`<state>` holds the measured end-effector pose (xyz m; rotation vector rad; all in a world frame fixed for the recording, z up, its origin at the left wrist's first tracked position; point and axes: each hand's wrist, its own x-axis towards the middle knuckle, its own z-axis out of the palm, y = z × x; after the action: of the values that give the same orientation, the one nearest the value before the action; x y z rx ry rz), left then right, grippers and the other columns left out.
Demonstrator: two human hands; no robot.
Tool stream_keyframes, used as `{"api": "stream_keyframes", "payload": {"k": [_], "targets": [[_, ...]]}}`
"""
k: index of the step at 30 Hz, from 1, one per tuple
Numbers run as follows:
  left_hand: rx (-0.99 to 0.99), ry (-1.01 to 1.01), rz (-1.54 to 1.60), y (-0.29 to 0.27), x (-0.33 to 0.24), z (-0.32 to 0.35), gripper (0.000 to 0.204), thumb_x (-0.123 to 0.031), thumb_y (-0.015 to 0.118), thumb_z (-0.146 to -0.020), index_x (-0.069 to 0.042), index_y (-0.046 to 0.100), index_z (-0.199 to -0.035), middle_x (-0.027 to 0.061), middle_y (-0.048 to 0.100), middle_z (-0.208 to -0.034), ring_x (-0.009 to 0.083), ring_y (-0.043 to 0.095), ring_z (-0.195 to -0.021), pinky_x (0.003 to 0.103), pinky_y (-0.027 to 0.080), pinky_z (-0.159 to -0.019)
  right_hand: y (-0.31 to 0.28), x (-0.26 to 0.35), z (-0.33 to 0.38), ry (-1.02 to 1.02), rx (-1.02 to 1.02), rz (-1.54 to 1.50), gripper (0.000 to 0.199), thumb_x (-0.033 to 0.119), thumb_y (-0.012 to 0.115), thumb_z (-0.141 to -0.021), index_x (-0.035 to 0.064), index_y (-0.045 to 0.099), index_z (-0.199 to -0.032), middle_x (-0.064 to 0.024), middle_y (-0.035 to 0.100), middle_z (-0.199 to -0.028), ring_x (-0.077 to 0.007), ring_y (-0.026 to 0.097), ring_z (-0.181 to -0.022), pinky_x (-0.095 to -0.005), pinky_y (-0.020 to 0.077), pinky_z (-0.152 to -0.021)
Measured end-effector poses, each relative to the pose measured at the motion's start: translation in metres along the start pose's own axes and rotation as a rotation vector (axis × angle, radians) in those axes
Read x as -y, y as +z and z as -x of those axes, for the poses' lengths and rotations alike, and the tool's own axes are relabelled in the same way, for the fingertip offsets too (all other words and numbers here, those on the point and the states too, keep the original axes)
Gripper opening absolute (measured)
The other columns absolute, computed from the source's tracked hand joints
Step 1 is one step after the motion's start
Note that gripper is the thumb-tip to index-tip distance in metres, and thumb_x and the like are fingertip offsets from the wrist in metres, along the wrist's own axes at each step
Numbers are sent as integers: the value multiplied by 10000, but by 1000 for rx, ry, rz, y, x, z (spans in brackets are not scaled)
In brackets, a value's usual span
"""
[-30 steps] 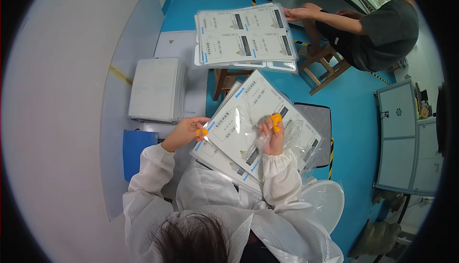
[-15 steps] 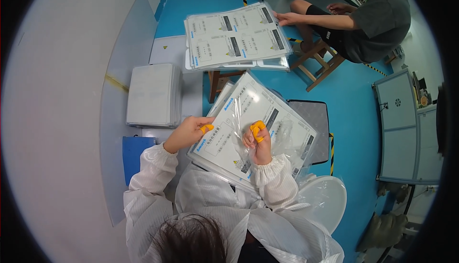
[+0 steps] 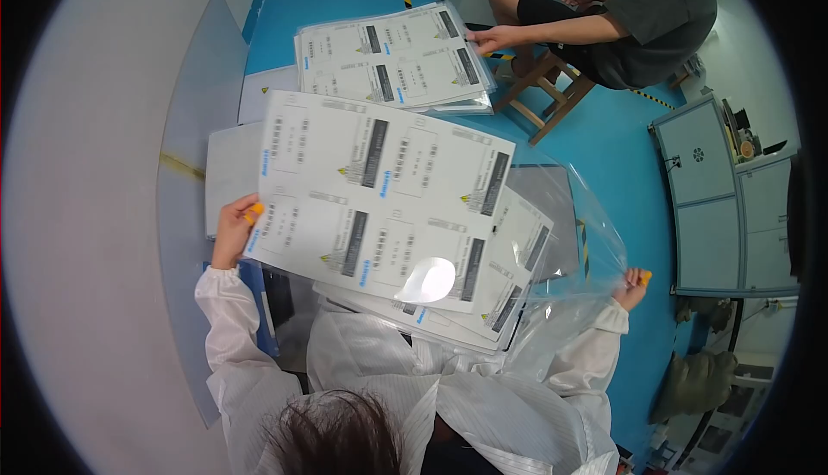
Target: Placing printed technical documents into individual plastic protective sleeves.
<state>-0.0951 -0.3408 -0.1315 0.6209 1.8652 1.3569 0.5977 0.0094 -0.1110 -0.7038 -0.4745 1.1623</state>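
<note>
Over the white-clad lap (image 3: pixel 358 337), pinching white rectangular printed sheet (image 3: pixel 385 203) in left hand (image 3: pixel 231 233), clear plastic film (image 3: pixel 597 232) in right hand (image 3: pixel 633 289), now farther apart

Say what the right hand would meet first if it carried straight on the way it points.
Probably the grey cabinet, up and to the right of the right hand; how far off it stands is unclear from this one view.
</note>
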Motion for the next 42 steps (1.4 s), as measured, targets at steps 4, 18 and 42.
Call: {"api": "stream_keyframes", "payload": {"k": [4, 18, 42], "targets": [[-128, 132, 219, -15, 6, -15, 293, 15, 464, -861, 45, 543, -1141, 96, 636, -964, 116, 612, -797, 225, 495, -689, -67, 44, -6, -52, -93, -74, 235, 71, 409, -901, 39, 394, -669, -32, 302, -555, -117, 260, -467, -239, 247, -466], [-289, 158, 421, 55, -10, -37, 280, 3, 467, -873, 56, 528, -1141, 111, 615, -973, 146, 613, -764, 244, 498, -648, -94, 106, 141, -112, 72, -89, 234, 116, 370, -945, 35, 410, -729, -34, 377, -628, -106, 282, -471, -231, 284, -462], [405, -45, -230, 66, 19, 172, 311, -37, 542, -800, -10, 602, -1104, 68, 625, -861, 108, 568, -722, 245, 477, -688, 155, -67, 386, 597, 1321, 553, 310, 296, 609, -838, -5, 589, -909, -5, 531, -667, -84, 475, -560, -217, 381, -517]]}}
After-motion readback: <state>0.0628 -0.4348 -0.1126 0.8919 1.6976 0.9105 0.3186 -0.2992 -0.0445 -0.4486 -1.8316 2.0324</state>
